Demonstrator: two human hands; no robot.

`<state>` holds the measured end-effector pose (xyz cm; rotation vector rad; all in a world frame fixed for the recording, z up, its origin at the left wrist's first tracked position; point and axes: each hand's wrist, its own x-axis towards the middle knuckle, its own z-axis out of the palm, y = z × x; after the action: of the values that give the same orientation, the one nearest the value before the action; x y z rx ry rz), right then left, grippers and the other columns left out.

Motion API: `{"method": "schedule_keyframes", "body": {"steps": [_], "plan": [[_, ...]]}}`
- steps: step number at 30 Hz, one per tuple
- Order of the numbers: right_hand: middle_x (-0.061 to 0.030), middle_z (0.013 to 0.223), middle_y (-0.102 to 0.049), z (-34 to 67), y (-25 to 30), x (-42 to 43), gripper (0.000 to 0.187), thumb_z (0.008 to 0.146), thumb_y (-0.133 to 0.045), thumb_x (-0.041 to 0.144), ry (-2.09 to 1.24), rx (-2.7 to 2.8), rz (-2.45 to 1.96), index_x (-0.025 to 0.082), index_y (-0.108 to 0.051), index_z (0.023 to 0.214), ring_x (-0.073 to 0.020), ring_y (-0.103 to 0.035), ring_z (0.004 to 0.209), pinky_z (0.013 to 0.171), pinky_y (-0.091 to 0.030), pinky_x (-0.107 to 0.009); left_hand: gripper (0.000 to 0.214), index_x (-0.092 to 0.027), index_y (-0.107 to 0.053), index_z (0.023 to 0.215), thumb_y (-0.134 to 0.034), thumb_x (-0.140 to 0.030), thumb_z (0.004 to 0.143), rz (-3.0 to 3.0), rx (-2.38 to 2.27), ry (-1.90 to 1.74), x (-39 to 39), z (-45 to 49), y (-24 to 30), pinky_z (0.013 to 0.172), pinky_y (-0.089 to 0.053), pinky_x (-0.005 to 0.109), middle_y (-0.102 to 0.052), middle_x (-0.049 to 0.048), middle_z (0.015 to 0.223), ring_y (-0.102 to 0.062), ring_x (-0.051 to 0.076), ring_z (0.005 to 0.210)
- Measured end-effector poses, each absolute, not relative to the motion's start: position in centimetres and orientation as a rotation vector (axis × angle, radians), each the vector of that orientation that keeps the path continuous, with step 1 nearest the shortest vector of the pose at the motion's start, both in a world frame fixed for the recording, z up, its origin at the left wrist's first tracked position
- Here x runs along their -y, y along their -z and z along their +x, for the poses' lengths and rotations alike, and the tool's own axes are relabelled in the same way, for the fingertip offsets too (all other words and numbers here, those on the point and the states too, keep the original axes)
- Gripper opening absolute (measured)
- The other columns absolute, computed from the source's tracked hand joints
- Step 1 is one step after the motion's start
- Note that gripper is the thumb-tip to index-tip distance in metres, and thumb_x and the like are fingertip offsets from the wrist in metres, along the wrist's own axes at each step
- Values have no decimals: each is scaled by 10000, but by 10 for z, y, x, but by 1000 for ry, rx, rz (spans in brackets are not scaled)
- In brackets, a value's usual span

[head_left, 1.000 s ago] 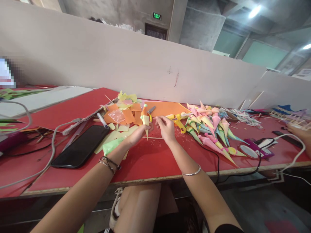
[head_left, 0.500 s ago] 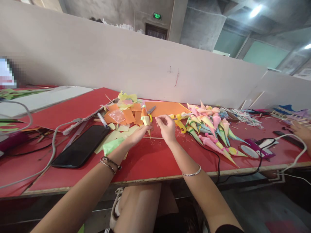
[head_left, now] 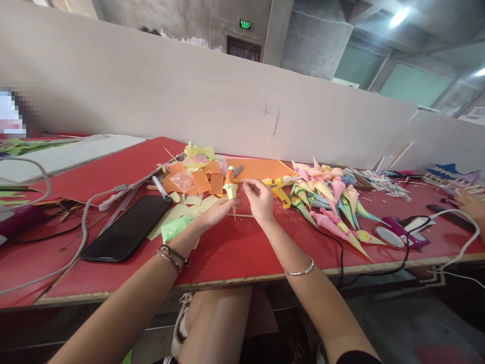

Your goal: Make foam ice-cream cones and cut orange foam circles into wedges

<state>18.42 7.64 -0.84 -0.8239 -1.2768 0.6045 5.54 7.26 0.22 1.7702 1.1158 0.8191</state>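
My left hand point(head_left: 216, 213) grips a small paper cone figure point(head_left: 231, 189) near its lower part. It has a pale yellow cone pointing down, an orange upper part and a light green ball on top. Just to the right, my right hand point(head_left: 259, 199) is raised with thumb and forefinger pinched together. Whatever lies between those fingertips, if anything, is too small to make out. Behind the figure, the grey blade of the scissors point(head_left: 238, 170) shows, while their handle is hidden. A yellow glue gun point(head_left: 281, 194) rests right of my right hand.
Several pastel paper cone figures point(head_left: 333, 194) are piled at right. Orange paper pieces point(head_left: 200, 181), a green scrap point(head_left: 176, 228), a black phone point(head_left: 127, 228) and a marker point(head_left: 159, 186) lie at left. Cables cross both sides. Another person's hand point(head_left: 470, 205) is at far right.
My left hand has turned the cone figure, and its top has shifted right, now covering the scissors' yellow handle. My right hand has hardly moved.
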Motion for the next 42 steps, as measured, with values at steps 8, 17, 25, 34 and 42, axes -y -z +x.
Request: {"method": "schedule_keyframes", "body": {"steps": [8, 17, 25, 34, 42], "plan": [[-6, 692, -642, 182, 4, -72, 144, 739, -608, 337, -653, 1246, -804, 194, -623, 741, -135, -594, 613, 622, -504, -273, 235, -190, -443, 595, -390, -411, 653, 1787, -1201, -796, -70, 56, -4, 683, -367, 304, -456, 6, 649, -434, 167, 677], [-25, 840, -653, 183, 4, -70, 99, 759, -607, 295, -612, 1351, -703, 221, -665, 791, -162, -620, 815, 766, -511, -314, 263, -193, -440, 605, -376, -439, 672, 1833, -1138, -757, -70, 55, -2, 708, -391, 319, -466, -3, 647, -434, 168, 688], [-16, 845, -564, 184, 5, -73, 81, 773, -595, 291, -530, 1467, -702, 243, -659, 757, -151, -570, 862, 788, -492, -308, 296, -187, -439, 600, -365, -456, 701, 1864, -1068, -714, -68, 55, -3, 712, -397, 304, -476, -8, 650, -444, 152, 676], [-21, 880, -564, 182, 5, -71, 128, 791, -563, 313, -704, 1432, -698, 240, -665, 766, -150, -552, 924, 863, -458, -302, 298, -193, -403, 594, -347, -467, 698, 1901, -1079, -689, -72, 56, 0, 692, -388, 310, -435, -13, 626, -411, 149, 651], [-12, 898, -610, 181, 10, -76, 241, 701, -634, 398, -965, 1275, -707, 219, -578, 852, -146, -587, 878, 789, -485, -273, 275, -191, -419, 587, -360, -437, 694, 1913, -1074, -687, -72, 57, -1, 718, -409, 319, -458, -11, 622, -437, 158, 664]]}}
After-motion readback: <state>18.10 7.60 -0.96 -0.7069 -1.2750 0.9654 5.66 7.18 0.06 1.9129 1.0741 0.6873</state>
